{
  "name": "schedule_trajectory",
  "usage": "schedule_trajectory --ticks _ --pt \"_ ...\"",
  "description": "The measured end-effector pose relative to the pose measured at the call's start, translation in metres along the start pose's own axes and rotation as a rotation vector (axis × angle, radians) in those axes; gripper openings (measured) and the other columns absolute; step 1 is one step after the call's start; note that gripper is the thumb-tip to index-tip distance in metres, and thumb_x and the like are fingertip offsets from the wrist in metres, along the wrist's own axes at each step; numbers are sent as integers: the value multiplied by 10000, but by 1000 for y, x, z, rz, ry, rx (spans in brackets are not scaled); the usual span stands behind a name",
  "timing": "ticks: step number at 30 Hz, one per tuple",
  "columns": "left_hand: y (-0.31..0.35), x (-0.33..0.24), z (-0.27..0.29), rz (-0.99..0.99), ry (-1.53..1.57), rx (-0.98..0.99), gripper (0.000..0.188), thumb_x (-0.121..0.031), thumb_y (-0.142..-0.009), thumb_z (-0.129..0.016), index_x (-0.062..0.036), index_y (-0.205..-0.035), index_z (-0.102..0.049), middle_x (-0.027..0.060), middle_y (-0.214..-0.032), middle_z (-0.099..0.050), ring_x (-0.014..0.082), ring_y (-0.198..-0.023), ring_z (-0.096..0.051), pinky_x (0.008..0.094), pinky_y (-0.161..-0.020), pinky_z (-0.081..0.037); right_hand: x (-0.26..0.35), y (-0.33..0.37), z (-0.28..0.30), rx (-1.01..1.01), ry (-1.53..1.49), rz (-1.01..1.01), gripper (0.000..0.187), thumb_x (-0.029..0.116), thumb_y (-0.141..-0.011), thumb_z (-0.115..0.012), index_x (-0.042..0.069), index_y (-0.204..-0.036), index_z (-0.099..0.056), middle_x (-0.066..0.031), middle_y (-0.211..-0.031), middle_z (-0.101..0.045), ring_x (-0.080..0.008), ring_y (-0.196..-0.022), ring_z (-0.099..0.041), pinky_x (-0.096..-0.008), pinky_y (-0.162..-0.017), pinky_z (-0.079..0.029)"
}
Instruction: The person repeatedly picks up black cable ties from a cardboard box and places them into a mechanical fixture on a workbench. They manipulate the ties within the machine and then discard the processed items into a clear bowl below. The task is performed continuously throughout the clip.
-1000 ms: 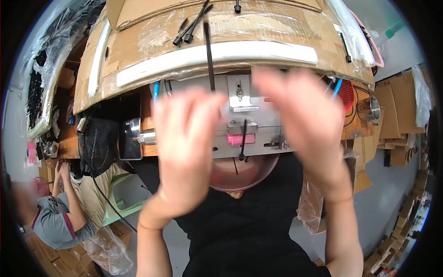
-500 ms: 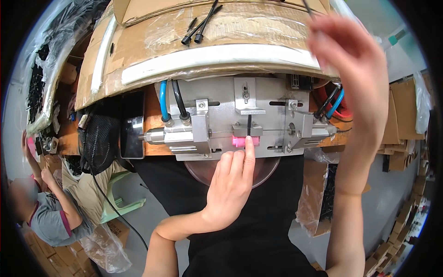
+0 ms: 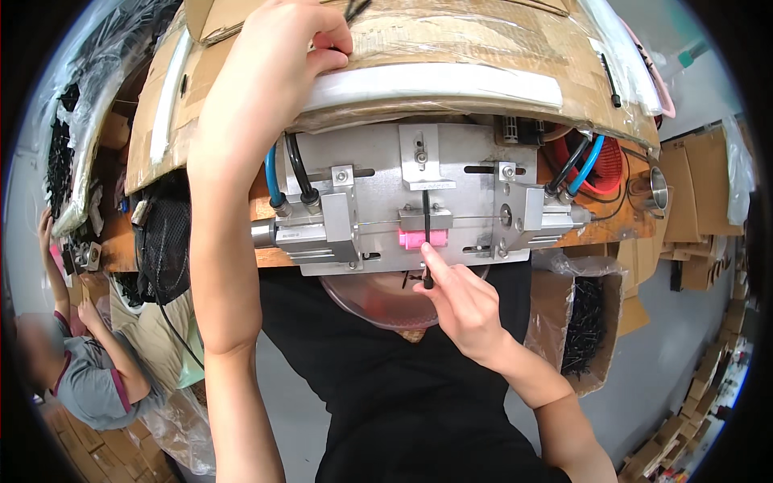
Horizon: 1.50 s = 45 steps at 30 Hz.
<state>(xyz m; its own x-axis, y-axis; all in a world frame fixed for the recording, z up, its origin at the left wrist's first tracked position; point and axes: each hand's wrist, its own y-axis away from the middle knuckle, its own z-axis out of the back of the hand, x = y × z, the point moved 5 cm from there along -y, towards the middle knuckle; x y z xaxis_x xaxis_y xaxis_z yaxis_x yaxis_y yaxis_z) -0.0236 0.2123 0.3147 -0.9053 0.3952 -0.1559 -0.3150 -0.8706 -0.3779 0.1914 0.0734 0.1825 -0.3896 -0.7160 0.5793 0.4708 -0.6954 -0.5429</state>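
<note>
A slim black rod (image 3: 427, 211) with a thicker black end lies lengthwise across a pink block (image 3: 437, 237) on the metal fixture, its far tip by an upright bracket (image 3: 428, 184). My right hand (image 3: 469, 310) has closed on the rod's near end, index finger along it and thumb by the thick end. At the upper left, my left hand (image 3: 294, 40) pinches at a black rod (image 3: 357, 10) on the cardboard; the fingers hide most of it.
Metal cylinders (image 3: 318, 233) with blue and black hoses flank the fixture. Below sits a translucent bowl (image 3: 362, 302). A box of black rods (image 3: 586, 330) stands at right, a red basket (image 3: 604, 165) behind. Another black rod (image 3: 612, 80) lies on the cardboard (image 3: 475, 48). Someone (image 3: 97, 370) works at far left.
My left hand has left the pink block for the rods on the cardboard. My right hand has come down from the upper right to the fixture and now holds a longer-showing rod there.
</note>
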Motion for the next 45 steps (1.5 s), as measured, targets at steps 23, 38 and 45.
schedule_trajectory --ticks 23,38,45 --pt "150 -157 -86 173 115 122 675 31 -739 -649 83 -1379 -443 97 -933 -513 247 -903 -521 344 -821 -470 -2 -15 82 -123 26 -169 501 220 -873 -728 -70 -1250 -573 -138 -922 -700 -175 -637 -567 -269 -521 -432" --pt "15 -3 4 142 230 126 108 -64 -871 -629 -13 -962 -655 103 -891 -632 229 -810 -580 332 -763 -468 -81 -371 13 388 550 365 231 87 -837 -619 17 -1037 -711 -209 -869 -702 -333 -775 -684 -400 -699 -531" --pt "75 -50 5 171 275 -229 362 68 -726 -697 -49 -1069 -697 89 -884 -620 202 -759 -584 299 -704 -479 -39 -258 108 145 -684 -266 223 164 -948 -608 -41 -1032 -633 -142 -994 -689 -168 -802 -669 -218 -698 -519"
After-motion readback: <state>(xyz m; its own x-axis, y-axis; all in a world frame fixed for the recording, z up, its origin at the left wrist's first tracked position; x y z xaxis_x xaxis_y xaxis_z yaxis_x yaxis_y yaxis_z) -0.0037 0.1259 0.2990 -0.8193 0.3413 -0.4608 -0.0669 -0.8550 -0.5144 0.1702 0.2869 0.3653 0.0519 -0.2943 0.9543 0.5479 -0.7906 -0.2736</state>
